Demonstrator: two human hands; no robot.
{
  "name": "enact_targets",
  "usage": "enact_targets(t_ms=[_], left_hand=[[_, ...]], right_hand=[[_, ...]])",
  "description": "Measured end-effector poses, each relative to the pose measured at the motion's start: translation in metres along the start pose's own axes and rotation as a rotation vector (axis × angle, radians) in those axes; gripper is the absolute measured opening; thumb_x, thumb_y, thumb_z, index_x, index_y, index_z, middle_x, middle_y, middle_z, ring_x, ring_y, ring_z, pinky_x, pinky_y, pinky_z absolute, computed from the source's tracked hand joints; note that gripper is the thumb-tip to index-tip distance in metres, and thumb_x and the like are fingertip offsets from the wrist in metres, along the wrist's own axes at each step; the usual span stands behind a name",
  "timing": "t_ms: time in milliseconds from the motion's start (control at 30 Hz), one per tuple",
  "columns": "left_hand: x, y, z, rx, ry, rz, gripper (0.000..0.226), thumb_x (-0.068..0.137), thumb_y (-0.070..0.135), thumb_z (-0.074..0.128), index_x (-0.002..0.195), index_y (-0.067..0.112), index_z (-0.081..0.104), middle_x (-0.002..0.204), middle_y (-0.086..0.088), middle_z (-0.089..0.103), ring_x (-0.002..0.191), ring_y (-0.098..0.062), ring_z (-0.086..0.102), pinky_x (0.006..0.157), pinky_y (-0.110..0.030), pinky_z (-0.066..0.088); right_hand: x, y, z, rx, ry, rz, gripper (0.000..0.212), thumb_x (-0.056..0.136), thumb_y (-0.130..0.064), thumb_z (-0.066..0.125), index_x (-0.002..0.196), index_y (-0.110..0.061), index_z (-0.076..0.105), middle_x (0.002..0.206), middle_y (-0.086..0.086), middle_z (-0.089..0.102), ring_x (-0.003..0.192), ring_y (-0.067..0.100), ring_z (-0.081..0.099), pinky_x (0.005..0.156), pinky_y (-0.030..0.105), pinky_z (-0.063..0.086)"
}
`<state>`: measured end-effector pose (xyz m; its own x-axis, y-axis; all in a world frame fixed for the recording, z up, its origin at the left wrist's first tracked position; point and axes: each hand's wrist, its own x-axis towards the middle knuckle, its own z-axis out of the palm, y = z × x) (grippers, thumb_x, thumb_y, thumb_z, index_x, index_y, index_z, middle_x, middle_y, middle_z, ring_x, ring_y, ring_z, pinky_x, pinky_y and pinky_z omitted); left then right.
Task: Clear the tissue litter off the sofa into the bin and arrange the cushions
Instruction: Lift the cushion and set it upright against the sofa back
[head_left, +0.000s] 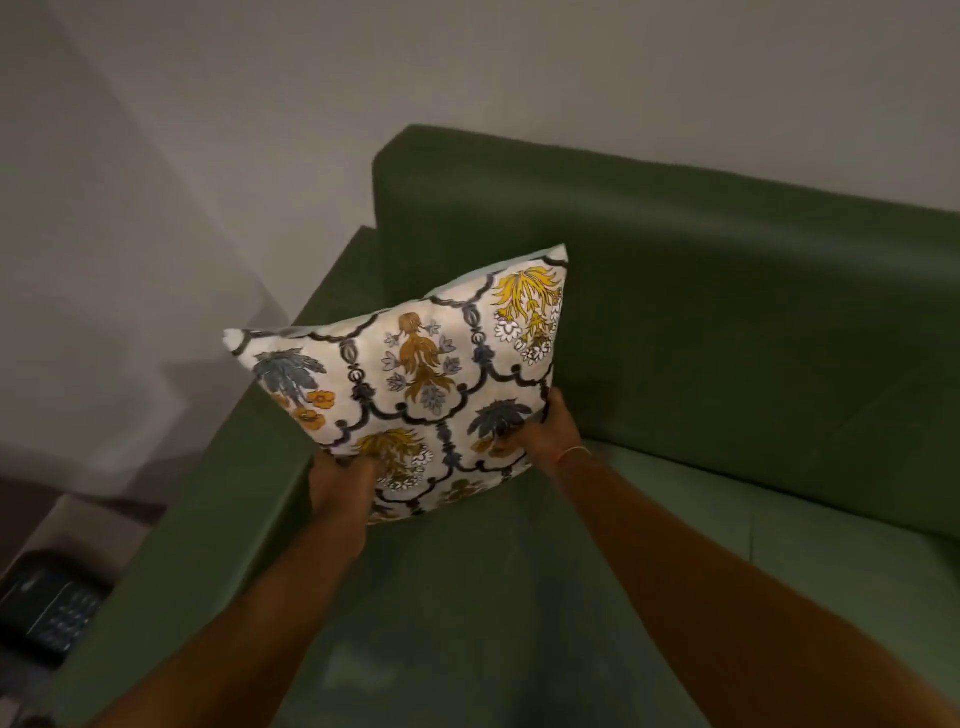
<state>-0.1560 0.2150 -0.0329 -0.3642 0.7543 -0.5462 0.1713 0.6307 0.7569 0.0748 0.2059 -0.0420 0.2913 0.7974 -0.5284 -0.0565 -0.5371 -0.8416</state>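
Floral cushion (415, 379) upright in sofa (727, 312) corner, left hand (343, 480) and right hand (545, 431) grip clamped on its lower edge.

Square white fabric cushion (415, 384) printed with a black scalloped lattice enclosing yellow, ochre and grey-blue floral motifs, with a pale plain back showing along its top edge. It stands tilted on its lower edge at the left end of the green upholstered sofa (727, 312), in the corner between armrest and backrest, printed face toward the camera. Its lower left corner is gripped by the left hand (340, 486), its lower right edge by the right hand (545, 434). The visible seat carries no tissue.
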Motion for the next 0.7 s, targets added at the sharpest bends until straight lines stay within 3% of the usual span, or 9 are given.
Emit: enact_targets(t_ms=[133, 300, 333, 400, 467, 600, 667, 700], left_hand=[[-0.018, 0.010, 0.007, -0.008, -0.080, 0.126, 0.070, 0.055, 0.006, 0.059, 0.123, 0.020, 0.054, 0.120, -0.013, 0.063, 0.108, -0.036, 0.059, 0.087, -0.049, 0.054], [-0.023, 0.042, 0.036, 0.032, -0.348, 0.148, 0.070, 0.059, -0.003, 0.058, 0.121, 0.029, 0.055, 0.113, 0.000, 0.065, 0.106, -0.023, 0.059, 0.089, -0.045, 0.053], [-0.023, 0.046, 0.046, 0.055, -0.387, 0.135, 0.064, 0.060, -0.004, 0.058, 0.117, 0.027, 0.056, 0.109, 0.001, 0.065, 0.106, -0.024, 0.059, 0.086, -0.043, 0.053], [-0.022, 0.046, 0.059, 0.091, -0.410, 0.120, 0.055, 0.064, -0.007, 0.058, 0.110, 0.024, 0.056, 0.101, 0.003, 0.064, 0.106, -0.027, 0.059, 0.073, -0.032, 0.050], [-0.025, 0.046, 0.067, 0.147, -0.400, 0.136, 0.054, 0.068, -0.009, 0.057, 0.113, 0.019, 0.056, 0.107, -0.003, 0.065, 0.105, -0.029, 0.059, 0.067, -0.027, 0.046], [-0.039, 0.046, 0.067, 0.482, -0.393, 0.114, 0.065, 0.074, 0.004, 0.068, 0.135, 0.013, 0.046, 0.135, -0.013, 0.056, 0.121, -0.035, 0.053, 0.101, -0.043, 0.045], [-0.059, 0.047, 0.069, 0.677, -0.432, 0.057, 0.059, 0.075, 0.012, 0.070, 0.132, 0.009, 0.051, 0.132, -0.016, 0.057, 0.116, -0.035, 0.056, 0.102, -0.043, 0.047], [-0.073, 0.048, 0.074, 0.743, -0.496, 0.045, 0.055, 0.076, 0.015, 0.070, 0.128, 0.009, 0.054, 0.126, -0.014, 0.061, 0.110, -0.032, 0.059, 0.095, -0.040, 0.052]], right_hand=[[-0.044, 0.007, -0.032, 0.123, 0.110, -0.066, 0.079, 0.055, 0.002, 0.086, 0.119, -0.023, 0.048, 0.119, 0.001, 0.064, 0.113, 0.025, 0.059, 0.095, 0.050, 0.052], [-0.077, 0.028, -0.062, 0.275, 0.302, -0.150, 0.066, 0.068, 0.006, 0.077, 0.121, -0.020, 0.048, 0.113, -0.005, 0.065, 0.098, 0.008, 0.065, 0.072, 0.023, 0.059], [-0.075, 0.031, -0.067, 0.289, 0.331, -0.138, 0.066, 0.069, 0.007, 0.076, 0.121, -0.020, 0.046, 0.113, -0.003, 0.065, 0.097, 0.008, 0.064, 0.073, 0.025, 0.058], [-0.067, 0.036, -0.071, 0.278, 0.336, -0.075, 0.066, 0.071, 0.007, 0.073, 0.125, -0.018, 0.044, 0.121, 0.008, 0.062, 0.103, 0.021, 0.062, 0.085, 0.041, 0.055], [-0.064, 0.037, -0.082, 0.234, 0.304, -0.048, 0.070, 0.072, 0.006, 0.074, 0.132, -0.013, 0.042, 0.129, 0.013, 0.059, 0.113, 0.028, 0.058, 0.094, 0.048, 0.051], [-0.073, 0.035, -0.116, 0.109, 0.155, 0.015, 0.087, 0.067, -0.011, 0.085, 0.141, -0.017, 0.038, 0.141, 0.011, 0.052, 0.126, 0.029, 0.051, 0.102, 0.049, 0.046], [-0.083, 0.035, -0.140, 0.077, 0.149, 0.076, 0.099, 0.069, -0.019, 0.084, 0.148, -0.019, 0.025, 0.150, 0.015, 0.038, 0.134, 0.032, 0.042, 0.106, 0.050, 0.042], [-0.090, 0.036, -0.154, 0.084, 0.163, 0.096, 0.101, 0.071, -0.019, 0.083, 0.150, -0.020, 0.020, 0.153, 0.017, 0.033, 0.136, 0.033, 0.040, 0.105, 0.048, 0.042]])
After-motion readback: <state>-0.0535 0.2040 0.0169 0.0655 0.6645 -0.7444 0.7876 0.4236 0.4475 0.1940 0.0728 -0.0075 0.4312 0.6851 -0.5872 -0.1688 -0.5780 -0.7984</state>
